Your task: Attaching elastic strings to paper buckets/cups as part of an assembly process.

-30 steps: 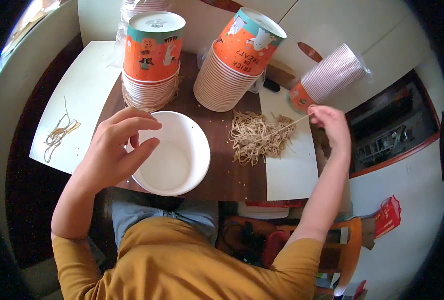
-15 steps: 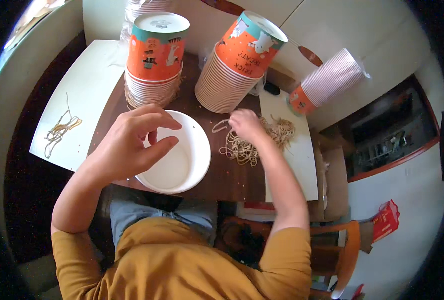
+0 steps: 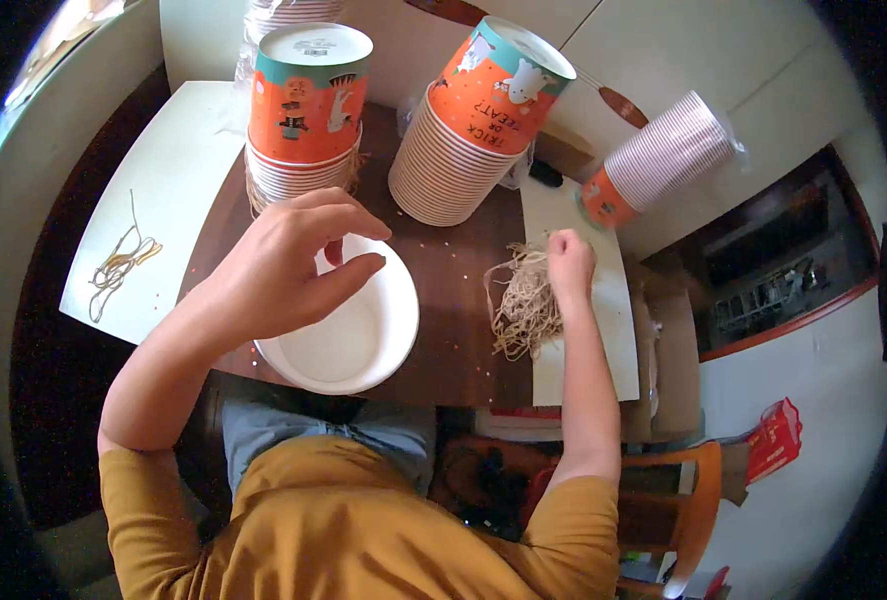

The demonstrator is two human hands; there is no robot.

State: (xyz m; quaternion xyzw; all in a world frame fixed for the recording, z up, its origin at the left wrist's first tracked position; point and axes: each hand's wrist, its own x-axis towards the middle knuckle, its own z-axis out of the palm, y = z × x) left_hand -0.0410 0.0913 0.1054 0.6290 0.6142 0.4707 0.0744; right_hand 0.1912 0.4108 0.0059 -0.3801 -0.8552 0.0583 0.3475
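Note:
A white paper tub (image 3: 369, 335) stands mouth up near the table's front edge. My left hand (image 3: 299, 265) hangs over its left and far side, fingers curved and the thumb apart, with nothing between them. A tangled bundle of tan strings (image 3: 526, 312) lies to the right, over the seam between the brown and the white tabletop. At its upper right, my right hand (image 3: 572, 265) is closed on some of the strings. The gripped part is hidden by the fingers.
Two stacks of upside-down orange-and-green printed tubs stand behind: the left stack (image 3: 309, 115) and the tilted-looking middle stack (image 3: 464, 140). A plastic-wrapped stack of tubs (image 3: 664, 160) is at the far right. Loose strings (image 3: 116, 268) lie on the left. A wooden chair (image 3: 702, 510) stands lower right.
My right hand has moved right, and the string bundle has shifted right with it. My left hand has moved slightly right above the tub and stays apart-fingered.

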